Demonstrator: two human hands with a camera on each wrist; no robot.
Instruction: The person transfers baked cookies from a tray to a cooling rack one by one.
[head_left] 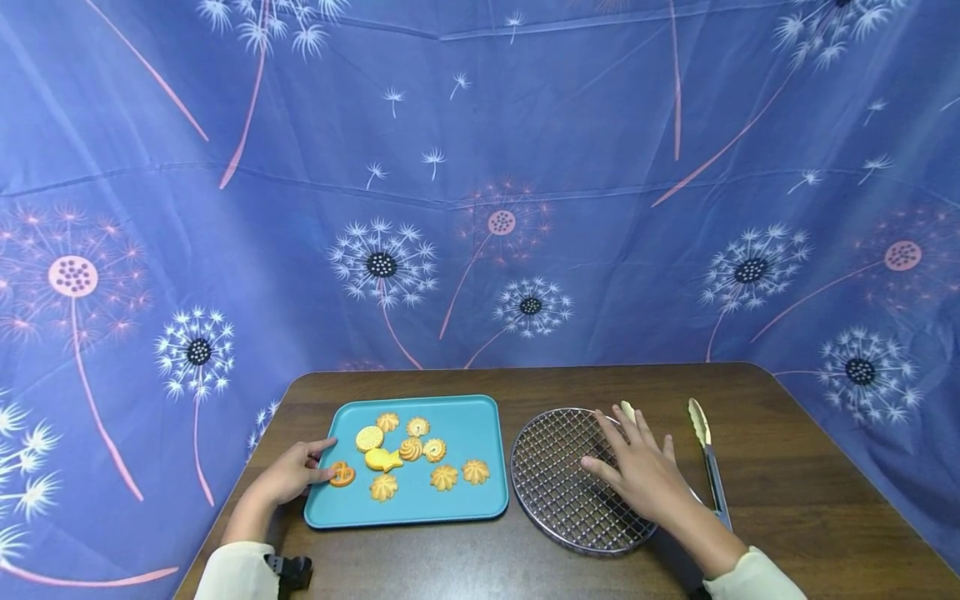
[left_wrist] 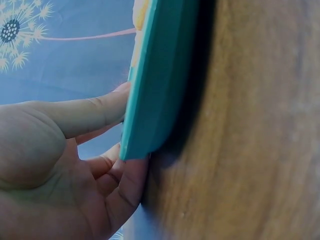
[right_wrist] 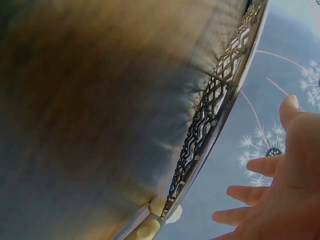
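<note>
My left hand (head_left: 290,473) grips the left edge of a blue-green tray (head_left: 480,417), thumb over the rim. In the left wrist view, other fingers curl below the tray's edge (left_wrist: 155,95). Several cookies lie on the tray, among them a pretzel (head_left: 342,474) close by my thumb, a fish-shaped cookie (head_left: 381,459) and a round one (head_left: 369,438). My right hand (head_left: 648,475) is spread over a round wire rack (head_left: 558,475), holding nothing. In the right wrist view its straight fingers stand apart from the rack's rim (right_wrist: 220,120).
Tongs (head_left: 716,483) with cream tips lie right of the rack, partly hidden by my right hand and forearm. The brown wooden table (head_left: 795,467) ends at a blue curtain (head_left: 637,250) with a dandelion print.
</note>
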